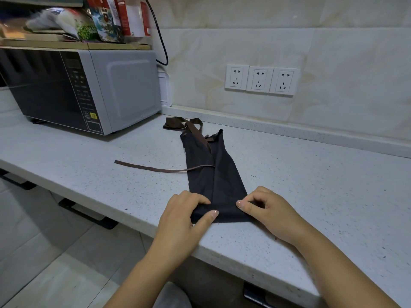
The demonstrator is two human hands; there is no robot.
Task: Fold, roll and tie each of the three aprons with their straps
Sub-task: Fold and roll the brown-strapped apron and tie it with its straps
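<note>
A dark apron, folded into a long narrow strip, lies on the white speckled countertop and runs away from me. Its near end is turned over into a small fold. My left hand pinches the left side of that fold between thumb and fingers. My right hand grips the right side of the same fold. One brown strap trails out flat to the left. More brown straps lie bunched at the apron's far end. I see only this one apron.
A grey microwave stands at the back left under a shelf of packets. A black cable hangs beside it. Three wall sockets sit on the tiled wall. The counter's front edge runs diagonally by my left wrist.
</note>
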